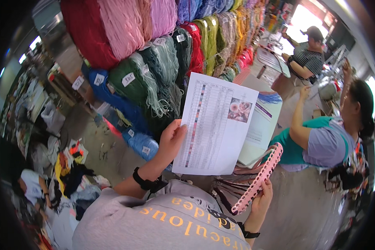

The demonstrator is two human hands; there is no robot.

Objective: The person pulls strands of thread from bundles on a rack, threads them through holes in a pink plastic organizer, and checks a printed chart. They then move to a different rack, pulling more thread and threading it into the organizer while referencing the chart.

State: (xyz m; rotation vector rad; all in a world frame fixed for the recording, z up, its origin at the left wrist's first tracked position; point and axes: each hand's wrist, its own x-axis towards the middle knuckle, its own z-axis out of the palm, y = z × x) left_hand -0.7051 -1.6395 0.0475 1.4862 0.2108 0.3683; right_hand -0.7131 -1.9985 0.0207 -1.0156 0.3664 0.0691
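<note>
My left hand [173, 143] pinches the left edge of a white paper sheet [216, 129], thumb on top. Printed on the sheet is a table with a column of small colour swatches, and beside it a small picture of pinkish flowers. In my right hand [262, 199] is a long pink strip [258, 179] with rows of holes along it, held tilted near its lower half. Thread strands [227, 187] in dark, brown and pink tones trail from the strip toward my body. Part of them is hidden behind the sheet and the strip.
Hanks of coloured thread [162, 62] with white tags hang in rows ahead. Papers lie on a surface [264, 125] behind the sheet. A person in a green apron [321, 137] is close on the right; another in stripes [308, 58] is farther off. Fabric heaps [77, 179] lie left.
</note>
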